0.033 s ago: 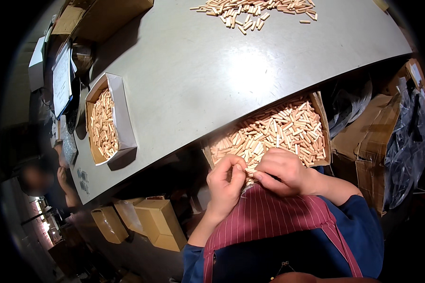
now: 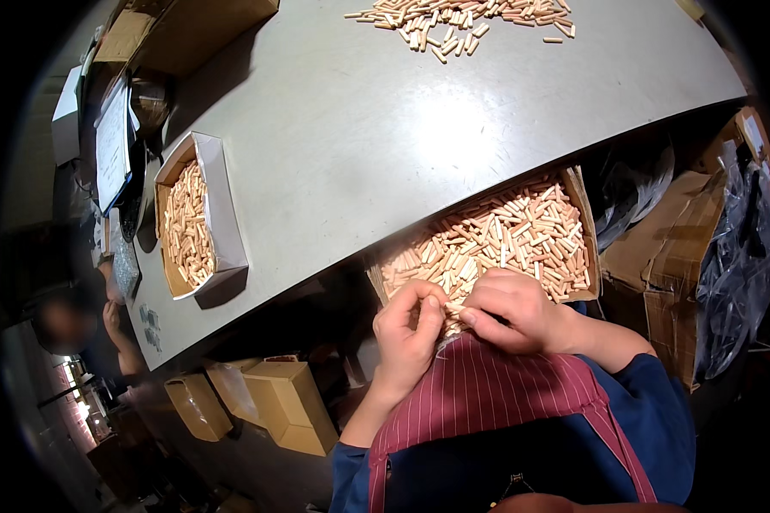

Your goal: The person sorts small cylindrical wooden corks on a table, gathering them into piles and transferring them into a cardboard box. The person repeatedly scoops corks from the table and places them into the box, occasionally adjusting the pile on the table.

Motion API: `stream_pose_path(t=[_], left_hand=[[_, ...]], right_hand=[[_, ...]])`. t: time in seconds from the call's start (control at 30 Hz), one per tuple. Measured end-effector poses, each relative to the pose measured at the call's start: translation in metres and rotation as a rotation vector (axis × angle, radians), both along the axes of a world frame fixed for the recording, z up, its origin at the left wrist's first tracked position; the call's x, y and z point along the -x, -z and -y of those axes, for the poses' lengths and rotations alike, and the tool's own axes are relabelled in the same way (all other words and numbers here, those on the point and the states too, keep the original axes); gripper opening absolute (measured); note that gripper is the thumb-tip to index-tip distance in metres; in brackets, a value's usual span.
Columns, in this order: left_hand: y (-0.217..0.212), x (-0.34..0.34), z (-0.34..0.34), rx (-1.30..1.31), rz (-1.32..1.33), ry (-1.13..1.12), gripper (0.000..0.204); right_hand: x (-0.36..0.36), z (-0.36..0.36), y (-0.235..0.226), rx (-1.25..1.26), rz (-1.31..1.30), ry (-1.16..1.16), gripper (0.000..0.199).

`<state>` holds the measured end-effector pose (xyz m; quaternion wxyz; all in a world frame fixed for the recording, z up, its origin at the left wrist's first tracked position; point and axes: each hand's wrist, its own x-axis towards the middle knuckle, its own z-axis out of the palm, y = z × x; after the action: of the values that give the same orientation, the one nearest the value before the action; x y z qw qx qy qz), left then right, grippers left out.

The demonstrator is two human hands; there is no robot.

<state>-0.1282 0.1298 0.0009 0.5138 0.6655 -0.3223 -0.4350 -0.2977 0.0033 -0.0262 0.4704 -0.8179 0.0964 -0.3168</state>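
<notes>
Both hands of a seated or standing worker, the left hand (image 2: 409,329) and the right hand (image 2: 512,312), meet low over the lap, their grip a fingertip pinch on a short, pale wood-toned cylindrical peg (image 2: 455,307). Virtually nothing has shifted from the frame just before; handling of this one piece appears to be continuing. The peg sits between the two thumbs, just above a maroon pinstriped apron (image 2: 488,385) and beside the near edge of a brown cardboard box (image 2: 589,227) heaped with similar pegs (image 2: 522,231).

Beyond stretches a smooth grey counter (image 2: 342,171), glaring under a light. On its left stands a white-sided cardboard box (image 2: 224,205) of pegs; a loose peg pile (image 2: 462,17) lies at the far side. Tan cardboard cartons (image 2: 295,406) sit below the counter, crumpled clear plastic sheeting (image 2: 740,265) hangs at right, and at far left, in dim surroundings, another person's bare arm (image 2: 120,333) shows.
</notes>
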Motion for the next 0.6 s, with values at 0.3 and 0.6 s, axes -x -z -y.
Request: stream_pose_path(t=[0.3, 0.6], left_hand=[[-0.018, -0.003, 0.005, 0.043, 0.043, 0.039, 0.013], [-0.017, -0.008, 0.004, 0.030, 0.014, 0.080, 0.013]], right_hand=[[0.005, 0.001, -0.009, -0.345, -0.152, -0.011, 0.006], [0.003, 0.002, -0.013, -0.294, -0.137, -0.018, 0.005]])
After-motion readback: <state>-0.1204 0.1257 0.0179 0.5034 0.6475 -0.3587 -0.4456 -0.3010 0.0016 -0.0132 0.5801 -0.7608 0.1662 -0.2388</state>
